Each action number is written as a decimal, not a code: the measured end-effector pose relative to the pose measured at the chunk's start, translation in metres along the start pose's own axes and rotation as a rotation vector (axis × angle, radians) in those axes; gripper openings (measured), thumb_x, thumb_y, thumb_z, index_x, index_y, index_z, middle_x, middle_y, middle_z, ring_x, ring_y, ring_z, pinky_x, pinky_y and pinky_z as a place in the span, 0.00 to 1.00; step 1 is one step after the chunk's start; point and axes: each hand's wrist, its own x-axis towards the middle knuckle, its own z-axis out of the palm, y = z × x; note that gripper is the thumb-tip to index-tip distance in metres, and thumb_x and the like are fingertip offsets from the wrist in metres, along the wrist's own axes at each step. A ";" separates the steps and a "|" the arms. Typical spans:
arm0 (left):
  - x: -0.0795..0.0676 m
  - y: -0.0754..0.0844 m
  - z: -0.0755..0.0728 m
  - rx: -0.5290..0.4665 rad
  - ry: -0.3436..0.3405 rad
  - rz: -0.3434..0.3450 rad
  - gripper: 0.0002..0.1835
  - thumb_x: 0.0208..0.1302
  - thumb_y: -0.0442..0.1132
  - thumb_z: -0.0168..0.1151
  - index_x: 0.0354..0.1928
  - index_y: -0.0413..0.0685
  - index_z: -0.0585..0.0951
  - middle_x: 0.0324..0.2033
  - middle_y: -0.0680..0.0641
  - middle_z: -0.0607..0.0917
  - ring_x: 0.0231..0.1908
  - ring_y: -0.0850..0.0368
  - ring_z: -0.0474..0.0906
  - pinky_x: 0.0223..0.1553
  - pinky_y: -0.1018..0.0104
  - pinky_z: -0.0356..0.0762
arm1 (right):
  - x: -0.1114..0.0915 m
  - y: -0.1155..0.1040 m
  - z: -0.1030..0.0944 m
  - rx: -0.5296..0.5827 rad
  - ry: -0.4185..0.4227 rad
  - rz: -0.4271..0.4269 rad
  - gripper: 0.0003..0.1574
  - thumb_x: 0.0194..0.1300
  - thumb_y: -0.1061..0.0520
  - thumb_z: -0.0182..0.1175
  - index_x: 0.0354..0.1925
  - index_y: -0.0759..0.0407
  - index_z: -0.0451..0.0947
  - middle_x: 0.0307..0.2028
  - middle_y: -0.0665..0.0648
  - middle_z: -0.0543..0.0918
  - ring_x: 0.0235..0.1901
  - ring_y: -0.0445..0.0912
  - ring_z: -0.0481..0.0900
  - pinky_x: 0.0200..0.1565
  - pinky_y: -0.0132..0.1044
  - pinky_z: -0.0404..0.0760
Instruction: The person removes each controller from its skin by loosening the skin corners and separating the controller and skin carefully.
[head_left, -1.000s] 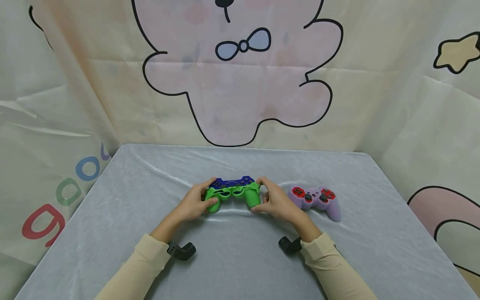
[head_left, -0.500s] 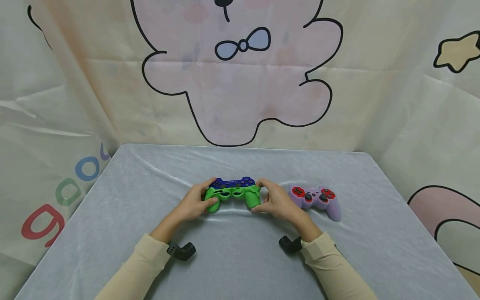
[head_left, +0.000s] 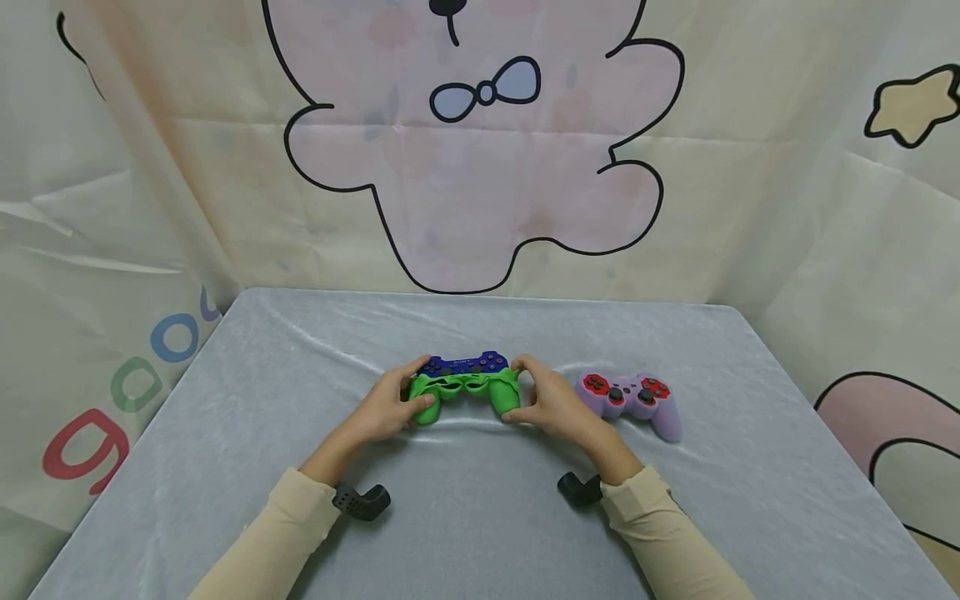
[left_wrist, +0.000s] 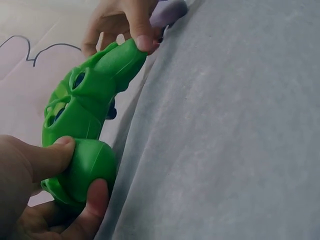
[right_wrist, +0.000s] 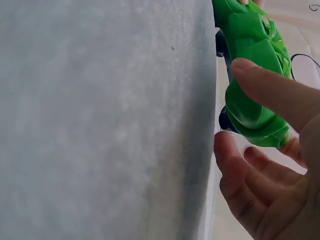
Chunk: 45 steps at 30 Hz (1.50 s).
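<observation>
Both hands hold a dark blue game controller (head_left: 465, 365) whose lower half sits in a bright green, soft-looking cover (head_left: 505, 394). The blue upper edge with its buttons shows above the green, and the cover's edge looks wrinkled along the middle. My left hand (head_left: 384, 408) grips the left handle, thumb in front and fingers beneath, as the left wrist view shows. On the other side my right hand (head_left: 553, 402) pinches the right handle, its thumb on the green (right_wrist: 252, 95) and its lower fingers spread free of it. Behind the right hand lies a lilac controller (head_left: 633, 395) with red button areas.
A grey-blue cloth covers the table (head_left: 480, 517). Printed curtains (head_left: 480, 192) hang at the back and both sides, right behind the far table edge. Each wrist carries a black camera mount (head_left: 362, 502).
The hands stay where they were on the green-covered controller. Its blue upper part tilts very slightly, and the cover's edge shifts a little. The lilac controller lies still.
</observation>
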 end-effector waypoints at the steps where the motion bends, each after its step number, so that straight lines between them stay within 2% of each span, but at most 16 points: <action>1: 0.000 -0.001 0.000 -0.010 0.001 -0.004 0.38 0.71 0.31 0.61 0.78 0.40 0.57 0.50 0.31 0.84 0.31 0.57 0.78 0.29 0.63 0.84 | 0.000 0.000 0.000 0.020 -0.002 0.004 0.43 0.49 0.57 0.80 0.58 0.54 0.67 0.34 0.57 0.82 0.25 0.40 0.75 0.31 0.33 0.75; 3: 0.000 -0.002 -0.001 -0.027 0.000 -0.011 0.37 0.71 0.32 0.61 0.78 0.40 0.57 0.47 0.32 0.84 0.30 0.57 0.78 0.29 0.63 0.84 | 0.000 0.001 0.001 0.055 -0.004 0.007 0.44 0.50 0.58 0.80 0.60 0.54 0.66 0.31 0.57 0.82 0.25 0.40 0.77 0.31 0.33 0.76; 6: 0.001 -0.002 -0.002 -0.035 0.000 -0.014 0.37 0.71 0.32 0.61 0.78 0.40 0.58 0.47 0.32 0.84 0.30 0.57 0.78 0.29 0.63 0.84 | 0.000 0.001 0.000 0.099 -0.010 -0.001 0.46 0.50 0.58 0.80 0.62 0.54 0.65 0.45 0.59 0.82 0.26 0.40 0.77 0.30 0.33 0.77; 9: 0.000 -0.002 -0.003 -0.041 0.003 -0.014 0.37 0.71 0.32 0.61 0.78 0.40 0.58 0.47 0.31 0.84 0.29 0.57 0.78 0.28 0.62 0.84 | 0.001 0.001 0.000 0.112 -0.022 -0.012 0.50 0.49 0.58 0.80 0.64 0.53 0.64 0.58 0.60 0.76 0.25 0.40 0.76 0.29 0.32 0.77; 11: 0.000 -0.001 -0.004 -0.044 0.001 -0.012 0.37 0.71 0.31 0.61 0.78 0.40 0.58 0.47 0.31 0.84 0.29 0.57 0.78 0.28 0.62 0.84 | 0.001 0.000 0.000 0.118 -0.028 -0.016 0.51 0.49 0.58 0.80 0.65 0.53 0.62 0.61 0.60 0.73 0.25 0.40 0.75 0.28 0.32 0.76; 14: -0.001 -0.001 -0.004 -0.052 0.000 -0.011 0.37 0.71 0.31 0.61 0.78 0.40 0.57 0.48 0.30 0.84 0.29 0.57 0.79 0.29 0.62 0.84 | 0.001 -0.001 0.001 0.110 -0.022 -0.010 0.50 0.50 0.58 0.80 0.65 0.52 0.62 0.59 0.58 0.73 0.24 0.41 0.74 0.27 0.32 0.75; 18: 0.000 0.001 -0.004 -0.059 -0.002 -0.013 0.37 0.71 0.31 0.60 0.78 0.40 0.57 0.48 0.30 0.84 0.29 0.58 0.79 0.29 0.62 0.84 | 0.000 -0.002 0.000 0.079 0.009 0.007 0.45 0.51 0.56 0.79 0.62 0.52 0.66 0.39 0.56 0.80 0.23 0.41 0.72 0.26 0.32 0.73; 21: 0.001 0.001 -0.003 -0.062 0.000 -0.022 0.37 0.71 0.31 0.60 0.78 0.40 0.58 0.48 0.30 0.84 0.29 0.58 0.79 0.29 0.62 0.84 | 0.000 -0.003 0.000 0.056 0.023 0.006 0.42 0.51 0.55 0.79 0.60 0.54 0.69 0.24 0.54 0.76 0.22 0.41 0.71 0.25 0.32 0.72; 22: 0.001 0.001 -0.003 -0.063 0.000 -0.023 0.37 0.71 0.32 0.60 0.78 0.40 0.58 0.48 0.30 0.85 0.29 0.58 0.78 0.29 0.62 0.84 | 0.000 -0.002 0.000 0.049 0.026 0.001 0.42 0.51 0.55 0.79 0.60 0.55 0.70 0.23 0.53 0.75 0.22 0.41 0.71 0.25 0.32 0.71; 26: 0.001 0.000 -0.003 -0.064 0.005 -0.022 0.37 0.71 0.31 0.60 0.78 0.40 0.58 0.47 0.30 0.85 0.29 0.58 0.78 0.29 0.62 0.84 | 0.001 -0.002 -0.001 0.040 0.031 -0.018 0.40 0.50 0.55 0.80 0.58 0.56 0.72 0.22 0.52 0.75 0.20 0.40 0.70 0.24 0.31 0.70; 31: 0.000 0.000 -0.003 -0.069 0.008 -0.019 0.37 0.71 0.31 0.60 0.78 0.40 0.58 0.46 0.31 0.85 0.30 0.58 0.78 0.29 0.62 0.85 | 0.001 -0.002 -0.001 0.044 0.034 -0.054 0.36 0.49 0.56 0.81 0.54 0.57 0.75 0.24 0.55 0.78 0.18 0.38 0.70 0.22 0.31 0.70; 40: 0.000 0.001 -0.002 -0.060 0.011 -0.016 0.36 0.71 0.31 0.60 0.77 0.38 0.58 0.44 0.32 0.85 0.29 0.59 0.78 0.29 0.62 0.84 | 0.000 -0.002 -0.001 0.022 0.058 -0.117 0.31 0.47 0.56 0.81 0.48 0.57 0.78 0.38 0.56 0.83 0.17 0.37 0.70 0.20 0.31 0.70; 45: 0.000 0.001 -0.001 -0.045 0.013 -0.015 0.36 0.71 0.31 0.60 0.77 0.38 0.58 0.41 0.33 0.85 0.29 0.58 0.78 0.28 0.62 0.84 | -0.001 -0.001 -0.001 0.014 0.057 -0.128 0.30 0.47 0.57 0.81 0.47 0.56 0.78 0.44 0.60 0.84 0.18 0.36 0.70 0.21 0.31 0.71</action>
